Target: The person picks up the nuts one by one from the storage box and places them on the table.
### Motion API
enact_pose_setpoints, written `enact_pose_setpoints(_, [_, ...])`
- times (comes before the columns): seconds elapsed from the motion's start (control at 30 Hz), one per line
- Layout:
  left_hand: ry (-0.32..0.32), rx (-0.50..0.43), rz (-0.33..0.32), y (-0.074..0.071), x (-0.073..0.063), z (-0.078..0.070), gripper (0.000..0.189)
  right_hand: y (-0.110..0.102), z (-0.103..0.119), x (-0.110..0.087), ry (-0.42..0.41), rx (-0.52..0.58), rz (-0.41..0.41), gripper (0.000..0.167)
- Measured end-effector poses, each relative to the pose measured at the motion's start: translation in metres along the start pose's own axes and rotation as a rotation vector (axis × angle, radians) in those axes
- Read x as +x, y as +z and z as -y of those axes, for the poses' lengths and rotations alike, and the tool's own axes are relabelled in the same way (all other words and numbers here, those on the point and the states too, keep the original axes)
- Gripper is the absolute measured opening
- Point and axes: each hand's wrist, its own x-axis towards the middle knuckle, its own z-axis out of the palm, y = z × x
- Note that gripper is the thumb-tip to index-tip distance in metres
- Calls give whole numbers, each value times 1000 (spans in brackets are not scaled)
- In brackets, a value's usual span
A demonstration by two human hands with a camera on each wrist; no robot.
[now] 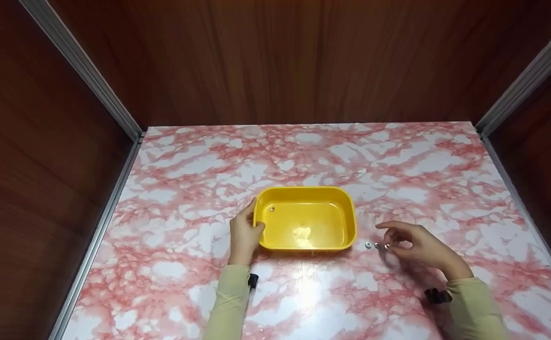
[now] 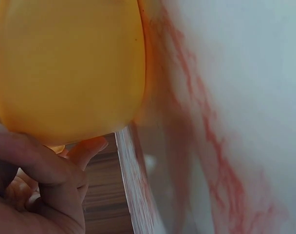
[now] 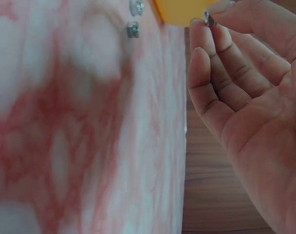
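A yellow plastic box (image 1: 306, 241) stands on the table, and my left hand (image 1: 245, 234) grips its left end with the thumb over the rim. In the left wrist view the fingers (image 2: 46, 165) lie against the box's end wall (image 2: 70, 73). One small metal nut (image 1: 272, 208) lies inside, near the left wall. My right hand (image 1: 421, 245), to the right of the box, pinches a flange nut (image 3: 208, 19) between thumb and finger. Two more flange nuts, a nearer one (image 3: 133, 30) and a farther one (image 3: 137, 7), sit on the table between that hand and the box.
The table top (image 1: 185, 160) has a red and white marbled pattern. Dark wood panels (image 1: 303, 61) close off the back and both sides, with metal strips (image 1: 91, 75) along the corners. A black band (image 1: 438, 296) is at the right wrist.
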Motion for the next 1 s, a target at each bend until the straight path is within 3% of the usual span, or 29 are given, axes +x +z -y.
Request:
enact_pose_setpoints(0.27, [-3,8,3,0,0,0,69,3,-5,-7,67,-16,-24,51])
enact_pose_setpoints(0.6, [-28,20,9,0,0,-1,69,5,-14,-11,33,1,-37,48])
enact_pose_setpoints(1.0, [-14,37,-5,-1,0,0,69,11,-21,-11,66,-5,-80,48])
